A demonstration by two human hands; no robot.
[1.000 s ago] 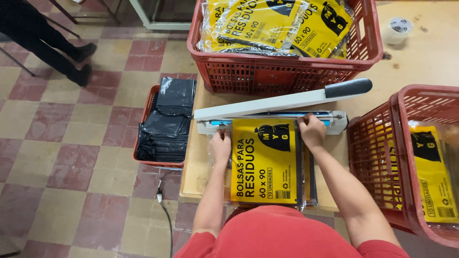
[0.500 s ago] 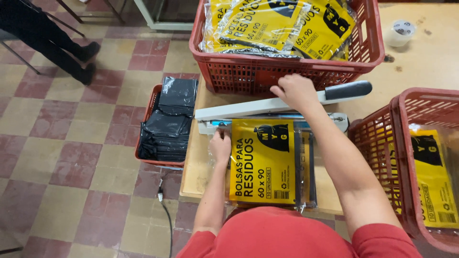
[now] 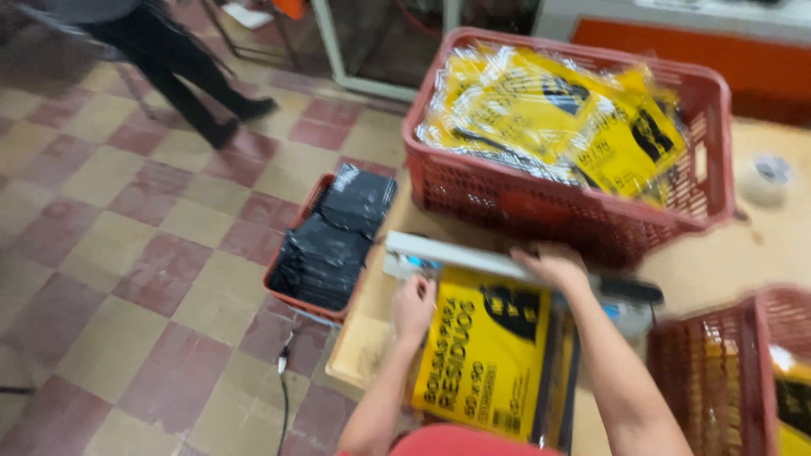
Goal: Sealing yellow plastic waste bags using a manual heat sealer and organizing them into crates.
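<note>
My right hand (image 3: 553,266) lies flat on the white bar of the heat sealer (image 3: 473,257), fingers spread over it rather than wrapped around. My left hand (image 3: 414,306) has its fingers curled, pinching the top left corner of the yellow packet (image 3: 486,355), which lies at lower centre of the frame on the desk (image 3: 359,355) with its mouth under the bar.

To do this well, I judge the packet's edge should sit straight and unwrinkled beneath the bar, my left fingers clear of the seam line, and the press should come down evenly.

Motion blur smears everything. The sealing strip is hidden under the bar and my hand, the red basket (image 3: 718,371) at lower right is cut off, and I cannot tell whether the bar is fully down.
</note>
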